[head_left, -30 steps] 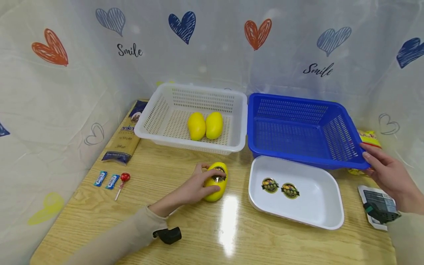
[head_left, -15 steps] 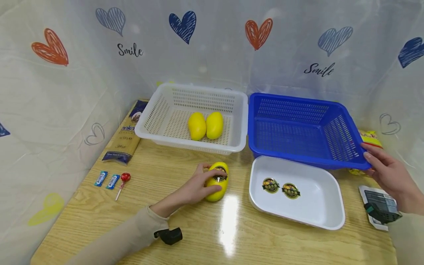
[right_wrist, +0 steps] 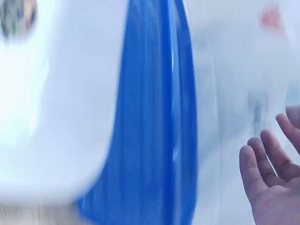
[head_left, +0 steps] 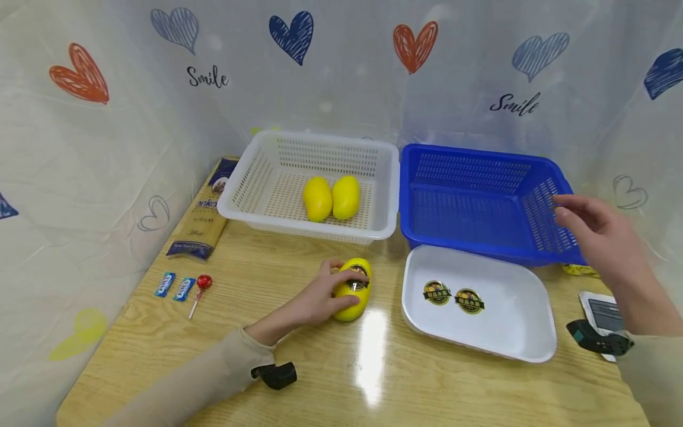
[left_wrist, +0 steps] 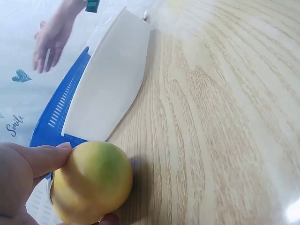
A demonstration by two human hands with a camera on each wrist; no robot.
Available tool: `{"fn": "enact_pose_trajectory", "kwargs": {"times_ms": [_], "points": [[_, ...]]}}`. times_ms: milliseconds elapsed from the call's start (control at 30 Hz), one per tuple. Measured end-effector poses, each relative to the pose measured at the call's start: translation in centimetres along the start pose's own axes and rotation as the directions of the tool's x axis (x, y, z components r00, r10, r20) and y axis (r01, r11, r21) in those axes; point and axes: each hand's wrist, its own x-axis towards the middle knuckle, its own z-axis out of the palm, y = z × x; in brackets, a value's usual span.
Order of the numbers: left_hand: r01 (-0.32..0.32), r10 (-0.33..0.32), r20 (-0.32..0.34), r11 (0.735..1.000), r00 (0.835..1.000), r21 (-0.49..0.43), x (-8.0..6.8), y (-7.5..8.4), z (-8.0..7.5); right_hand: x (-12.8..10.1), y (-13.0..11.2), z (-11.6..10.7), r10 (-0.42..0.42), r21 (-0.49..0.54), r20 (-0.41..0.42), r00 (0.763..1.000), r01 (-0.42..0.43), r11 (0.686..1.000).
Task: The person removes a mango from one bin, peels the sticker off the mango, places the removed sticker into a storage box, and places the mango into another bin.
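Observation:
My left hand [head_left: 320, 296] grips a yellow mango [head_left: 352, 312] lying on the table, fingers over its dark sticker and thumb on the near side. A green patch shows on this mango [left_wrist: 105, 166] in the left wrist view. Over the right end of the blue basket [head_left: 469, 219], my right hand [head_left: 610, 243] is raised with loosely bent fingers. Nothing is in it, and the right wrist view shows its fingers [right_wrist: 269, 159] apart from the basket. Two more mangoes [head_left: 331, 198] lie side by side in the white basket [head_left: 304, 228].
A white tray [head_left: 512, 314] with two loose-looking stickers [head_left: 453, 296] stands before the blue basket. On the left lie a pasta pack [head_left: 200, 222], two small blue-wrapped sweets [head_left: 175, 286] and a red lollipop [head_left: 203, 282]. At right are a grey-and-white packet [head_left: 603, 311] and a partly hidden yellow packet [head_left: 581, 270].
My right hand has let go of the blue basket's right rim and moved up and left over its end. My left hand stays on the mango. The head view has shifted slightly.

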Motion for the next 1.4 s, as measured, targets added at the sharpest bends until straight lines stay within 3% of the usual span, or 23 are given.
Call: {"fn": "enact_pose_trajectory", "kwargs": {"times_ms": [100, 233, 400, 533, 633, 833, 1100, 1267, 1400], "points": [[0.010, -0.010, -0.010, 1.000, 1.000, -0.011, 0.1, -0.1, 0.1, -1.1, -3.6, 1.8, -0.160, 0.080, 0.064, 0.985, 0.155, 0.985], [0.035, -0.036, -0.037, 0.998, 0.999, -0.050, 0.2, -0.1, 0.1, -2.8, -7.8, 4.7, -0.305, 0.166, 0.175, 0.936, 0.277, 0.946], [0.100, -0.113, -0.094, 0.986, 0.989, -0.133, 0.4, -0.2, 0.4, -4.4, -10.8, 8.2, -0.382, 0.250, 0.304, 0.873, 0.314, 0.916], [0.136, -0.160, -0.143, 0.977, 0.977, -0.165, 0.4, -0.5, 0.8, -4.8, -11.7, 10.9, -0.343, 0.298, 0.411, 0.845, 0.231, 0.926], [0.126, -0.161, -0.186, 0.974, 0.969, -0.186, 0.4, -0.8, 1.2, -4.7, -12.1, 12.8, -0.326, 0.302, 0.465, 0.823, 0.198, 0.932], [0.093, -0.145, -0.248, 0.974, 0.958, -0.208, 0.3, -0.9, 1.7, -4.1, -13.1, 16.0, -0.354, 0.281, 0.512, 0.783, 0.236, 0.930], [0.117, -0.175, -0.276, 0.970, 0.945, -0.213, 0.0, -0.7, 2.2, -3.3, -14.0, 18.1, -0.304, 0.169, 0.551, 0.777, 0.252, 0.953], [0.126, -0.184, -0.293, 0.971, 0.938, -0.204, 0.0, -0.4, 2.4, -3.4, -14.3, 18.6, -0.301, 0.193, 0.573, 0.762, 0.232, 0.953], [0.130, -0.184, -0.300, 0.973, 0.936, -0.193, 0.0, -0.4, 2.4, -3.5, -14.7, 18.9, -0.294, 0.203, 0.573, 0.765, 0.215, 0.955]]}}
